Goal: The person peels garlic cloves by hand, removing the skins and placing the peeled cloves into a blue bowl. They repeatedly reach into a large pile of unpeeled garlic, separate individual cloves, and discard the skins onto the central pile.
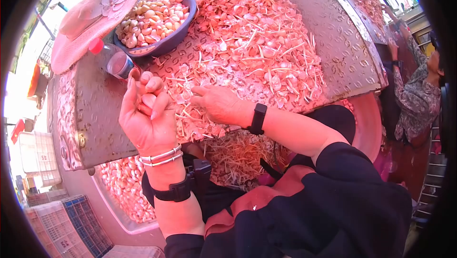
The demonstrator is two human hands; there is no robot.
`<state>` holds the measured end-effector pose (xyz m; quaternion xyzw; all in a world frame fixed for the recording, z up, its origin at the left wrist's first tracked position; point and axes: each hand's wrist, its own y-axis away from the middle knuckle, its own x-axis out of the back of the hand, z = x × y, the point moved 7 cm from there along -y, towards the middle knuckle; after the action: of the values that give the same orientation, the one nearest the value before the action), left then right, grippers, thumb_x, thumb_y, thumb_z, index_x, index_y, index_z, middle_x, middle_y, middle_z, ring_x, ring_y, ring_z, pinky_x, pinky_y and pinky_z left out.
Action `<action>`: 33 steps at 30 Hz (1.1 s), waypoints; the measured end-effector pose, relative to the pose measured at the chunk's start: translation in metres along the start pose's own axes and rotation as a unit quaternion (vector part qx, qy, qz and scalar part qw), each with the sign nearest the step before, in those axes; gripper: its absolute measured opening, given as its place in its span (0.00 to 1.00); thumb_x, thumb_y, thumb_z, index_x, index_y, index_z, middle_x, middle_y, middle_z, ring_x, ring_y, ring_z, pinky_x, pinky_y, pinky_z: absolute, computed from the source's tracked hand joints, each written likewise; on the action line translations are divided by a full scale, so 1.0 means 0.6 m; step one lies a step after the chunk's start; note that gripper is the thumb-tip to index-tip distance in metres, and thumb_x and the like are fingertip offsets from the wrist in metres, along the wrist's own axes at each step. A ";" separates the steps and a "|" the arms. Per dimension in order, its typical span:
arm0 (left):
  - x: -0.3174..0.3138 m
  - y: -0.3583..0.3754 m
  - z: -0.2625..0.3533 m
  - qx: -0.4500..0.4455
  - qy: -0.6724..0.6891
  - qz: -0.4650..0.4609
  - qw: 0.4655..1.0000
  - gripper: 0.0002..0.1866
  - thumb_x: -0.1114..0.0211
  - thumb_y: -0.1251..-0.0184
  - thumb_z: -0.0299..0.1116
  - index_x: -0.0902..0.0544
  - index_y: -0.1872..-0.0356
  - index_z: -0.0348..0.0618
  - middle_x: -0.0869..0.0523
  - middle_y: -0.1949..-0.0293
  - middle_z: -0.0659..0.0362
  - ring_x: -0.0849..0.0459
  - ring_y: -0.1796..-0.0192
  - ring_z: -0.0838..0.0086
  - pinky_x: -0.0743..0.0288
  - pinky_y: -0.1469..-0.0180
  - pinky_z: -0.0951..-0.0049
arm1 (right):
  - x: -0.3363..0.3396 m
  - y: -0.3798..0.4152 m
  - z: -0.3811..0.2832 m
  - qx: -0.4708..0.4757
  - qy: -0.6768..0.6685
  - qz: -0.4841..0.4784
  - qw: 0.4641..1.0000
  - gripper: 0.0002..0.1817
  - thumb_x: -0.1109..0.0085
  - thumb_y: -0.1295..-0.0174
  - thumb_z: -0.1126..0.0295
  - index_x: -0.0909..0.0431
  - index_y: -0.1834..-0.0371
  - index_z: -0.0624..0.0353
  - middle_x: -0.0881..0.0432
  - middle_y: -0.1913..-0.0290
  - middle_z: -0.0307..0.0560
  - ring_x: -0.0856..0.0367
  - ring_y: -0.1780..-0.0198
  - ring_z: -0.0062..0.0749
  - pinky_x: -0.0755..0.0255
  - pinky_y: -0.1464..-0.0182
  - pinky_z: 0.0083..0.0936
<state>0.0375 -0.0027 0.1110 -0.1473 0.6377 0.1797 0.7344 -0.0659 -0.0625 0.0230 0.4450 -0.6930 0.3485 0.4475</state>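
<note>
My left hand (150,127) is turned palm up, with its fingers curled around a few garlic cloves (148,100). To its right, my right hand (221,105) is low over the near edge of a heap of garlic (257,34), mixed with papery skins and dry stalks. The right fingers are bent together, and what they may hold is too small to make out. Beyond my left hand, a dark blue bowl (178,39) is filled with pale garlic cloves (152,17).
A metal table (104,129) carries the heap. Left of the bowl are a straw hat (95,15) and a plastic bottle (118,62). Below stand a tub of garlic (126,191) and plastic crates (62,229). Another person (419,96) is at the right.
</note>
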 end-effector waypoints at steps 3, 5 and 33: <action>0.001 0.006 0.006 0.011 0.007 0.003 1.000 0.13 0.52 0.30 0.29 0.31 0.50 0.33 0.29 0.68 0.54 0.32 0.73 0.75 0.39 0.84 0.85 | 0.006 -0.023 0.043 -0.043 -0.058 0.033 0.997 0.11 0.47 0.50 0.74 0.25 0.61 0.57 0.24 0.54 0.48 0.22 0.56 0.45 0.26 0.57 0.38; -0.006 0.011 0.001 0.019 0.004 -0.011 1.000 0.12 0.52 0.30 0.29 0.30 0.51 0.32 0.31 0.68 0.55 0.33 0.73 0.76 0.40 0.84 0.84 | 0.027 -0.047 0.111 -0.153 -0.026 0.123 0.980 0.09 0.48 0.49 0.75 0.22 0.65 0.58 0.21 0.59 0.49 0.21 0.58 0.45 0.26 0.58 0.38; 0.085 0.004 -0.124 0.159 -0.133 0.102 0.973 0.16 0.55 0.29 0.42 0.26 0.54 0.40 0.23 0.71 0.56 0.24 0.72 0.71 0.38 0.83 0.82 | 0.172 -0.005 0.021 -0.056 -0.565 0.099 0.817 0.12 0.41 0.43 0.71 0.22 0.58 0.64 0.17 0.66 0.40 0.21 0.68 0.17 0.27 0.67 0.15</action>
<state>-0.0230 -0.0298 0.0501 0.0630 0.5665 0.1680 0.8043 -0.0879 -0.1062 0.1148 0.4669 -0.8828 0.0383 -0.0353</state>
